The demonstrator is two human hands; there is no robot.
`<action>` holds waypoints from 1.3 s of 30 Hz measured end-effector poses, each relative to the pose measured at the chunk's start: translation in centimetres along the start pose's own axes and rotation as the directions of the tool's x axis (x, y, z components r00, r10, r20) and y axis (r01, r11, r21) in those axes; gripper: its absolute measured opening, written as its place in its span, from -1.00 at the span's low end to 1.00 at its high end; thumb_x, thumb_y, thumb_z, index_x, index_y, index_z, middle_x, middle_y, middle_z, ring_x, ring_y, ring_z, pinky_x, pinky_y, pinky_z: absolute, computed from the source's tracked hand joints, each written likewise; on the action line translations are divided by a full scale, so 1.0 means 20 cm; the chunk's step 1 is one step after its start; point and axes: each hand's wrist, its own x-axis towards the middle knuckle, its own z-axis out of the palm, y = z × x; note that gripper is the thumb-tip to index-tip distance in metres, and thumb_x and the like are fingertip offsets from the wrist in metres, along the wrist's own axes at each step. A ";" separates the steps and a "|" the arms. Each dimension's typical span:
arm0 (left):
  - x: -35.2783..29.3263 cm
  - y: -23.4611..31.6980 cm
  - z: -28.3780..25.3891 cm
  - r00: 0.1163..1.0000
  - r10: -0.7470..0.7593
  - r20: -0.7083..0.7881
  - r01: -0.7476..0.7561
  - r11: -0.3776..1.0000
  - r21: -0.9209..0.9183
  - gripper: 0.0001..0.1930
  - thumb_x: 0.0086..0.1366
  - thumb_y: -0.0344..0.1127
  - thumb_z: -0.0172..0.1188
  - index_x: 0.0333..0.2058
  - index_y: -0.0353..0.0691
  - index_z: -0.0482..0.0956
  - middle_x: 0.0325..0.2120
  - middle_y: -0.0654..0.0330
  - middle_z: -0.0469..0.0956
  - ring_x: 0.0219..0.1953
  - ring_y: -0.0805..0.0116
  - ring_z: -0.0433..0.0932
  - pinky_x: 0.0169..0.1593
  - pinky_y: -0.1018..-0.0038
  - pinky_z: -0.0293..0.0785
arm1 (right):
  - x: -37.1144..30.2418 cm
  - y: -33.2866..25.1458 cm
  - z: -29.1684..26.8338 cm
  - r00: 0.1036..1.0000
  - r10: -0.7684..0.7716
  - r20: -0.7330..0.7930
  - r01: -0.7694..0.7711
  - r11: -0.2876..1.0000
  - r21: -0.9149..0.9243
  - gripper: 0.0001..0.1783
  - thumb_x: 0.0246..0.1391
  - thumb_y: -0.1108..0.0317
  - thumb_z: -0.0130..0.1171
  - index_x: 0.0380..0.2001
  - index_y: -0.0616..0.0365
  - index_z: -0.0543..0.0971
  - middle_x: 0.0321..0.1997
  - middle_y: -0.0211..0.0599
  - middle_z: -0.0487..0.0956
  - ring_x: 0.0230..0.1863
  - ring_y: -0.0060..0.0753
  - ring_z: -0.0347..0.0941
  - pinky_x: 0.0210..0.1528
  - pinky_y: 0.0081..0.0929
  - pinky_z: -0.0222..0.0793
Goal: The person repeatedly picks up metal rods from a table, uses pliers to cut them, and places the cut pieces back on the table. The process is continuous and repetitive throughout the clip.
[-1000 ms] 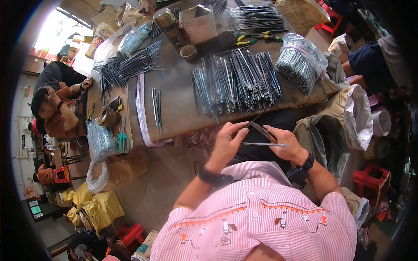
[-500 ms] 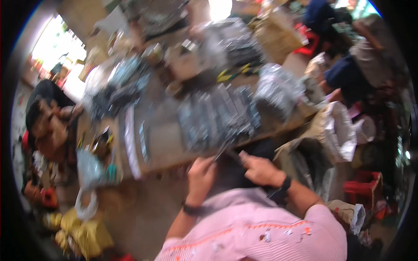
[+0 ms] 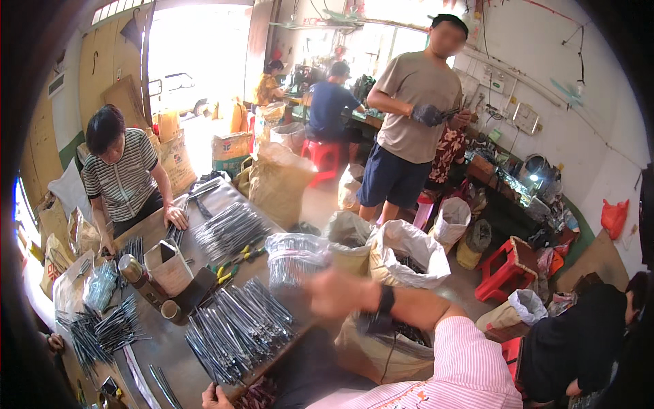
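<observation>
My left hand [image 3: 216, 397] is at the table's front edge, at the bottom of the picture. Its fingers are pinched together by the lower end of a pile of thin, dark metal-looking strips [image 3: 240, 327]; what they hold, if anything, is hard to make out. My right arm stretches across to the right, a black band on the wrist. Motion smears the right hand [image 3: 340, 293], which appears beside a clear plastic bag of similar strips [image 3: 289, 259] and above an open woven sack [image 3: 388, 351]. Whether it holds anything does not show.
Yellow-and-black pliers [image 3: 228, 273], a flask [image 3: 131, 269] and more strips [image 3: 231, 232] lie or stand on the table [image 3: 160, 344]. Across it works a person in stripes [image 3: 126, 170]. Another person [image 3: 412, 116] stands beyond open sacks [image 3: 409, 249]. Red stools [image 3: 505, 269] stand right.
The view has swung up and to the right. My hands, close together before with thin dark pieces at the fingers, are now apart, the right one reaching out over the sack.
</observation>
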 end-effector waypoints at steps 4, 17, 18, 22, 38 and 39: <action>-0.02 -0.05 -0.05 0.998 0.000 -0.069 0.006 0.996 0.088 -0.71 0.27 -0.32 0.17 -0.15 -0.46 0.59 -0.23 -0.15 0.61 -0.16 0.01 0.57 -0.03 0.29 0.44 | 0.09 0.39 -0.84 0.563 0.001 -0.826 -0.299 0.932 -0.203 -0.84 -0.01 0.40 0.02 -0.56 0.22 0.52 -0.57 -0.32 0.55 -0.57 -0.36 0.44 -0.48 -0.43 0.35; -0.03 -0.12 -0.06 0.996 -0.067 -0.057 0.072 0.993 0.092 -0.71 0.26 -0.31 0.17 -0.20 -0.49 0.60 -0.29 -0.19 0.62 -0.28 -0.05 0.57 -0.11 0.26 0.45 | -0.12 -0.28 0.31 0.967 0.255 0.021 -0.234 0.850 0.472 0.03 -0.01 0.39 0.02 0.36 0.38 -0.38 -0.58 0.13 0.52 -0.53 0.07 0.51 -0.38 -0.11 0.43; -0.03 -0.12 -0.06 0.997 -0.038 -0.063 0.044 0.994 0.097 -0.71 0.27 -0.30 0.16 -0.22 -0.47 0.61 -0.32 -0.17 0.62 -0.29 -0.05 0.58 -0.13 0.25 0.46 | -0.13 -0.33 0.33 0.962 0.255 0.092 -0.268 0.843 0.467 0.02 0.02 0.40 0.02 0.37 0.29 -0.39 -0.51 0.11 0.54 -0.48 0.09 0.51 -0.33 -0.15 0.43; -0.05 -0.11 -0.07 0.998 -0.048 -0.035 0.050 0.997 0.066 -0.70 0.27 -0.29 0.15 -0.21 -0.47 0.61 -0.31 -0.16 0.62 -0.28 -0.04 0.58 -0.13 0.26 0.46 | -0.19 -0.42 0.39 0.951 0.233 0.201 -0.304 0.815 0.493 0.01 0.06 0.41 0.02 0.40 0.15 -0.39 -0.44 0.09 0.54 -0.42 0.11 0.52 -0.25 -0.23 0.43; -0.07 -0.07 -0.16 0.992 -0.112 -0.049 0.116 0.990 0.081 -0.68 0.27 -0.29 0.15 -0.16 -0.47 0.60 -0.21 -0.18 0.61 -0.19 -0.05 0.58 -0.03 0.28 0.45 | -0.20 -0.52 0.46 0.978 0.120 0.171 -0.196 0.809 0.555 0.02 0.02 0.44 -0.01 0.40 0.12 -0.39 -0.48 0.02 0.53 -0.46 0.08 0.49 -0.27 -0.26 0.42; -0.08 -0.07 -0.16 0.991 -0.123 -0.047 0.127 0.988 0.092 -0.68 0.27 -0.28 0.15 -0.16 -0.47 0.60 -0.21 -0.18 0.61 -0.19 -0.06 0.58 -0.03 0.28 0.45 | -0.19 -0.53 0.47 0.981 0.111 0.159 -0.182 0.813 0.553 0.02 0.02 0.44 -0.01 0.40 0.13 -0.39 -0.49 0.02 0.52 -0.46 0.09 0.49 -0.28 -0.26 0.42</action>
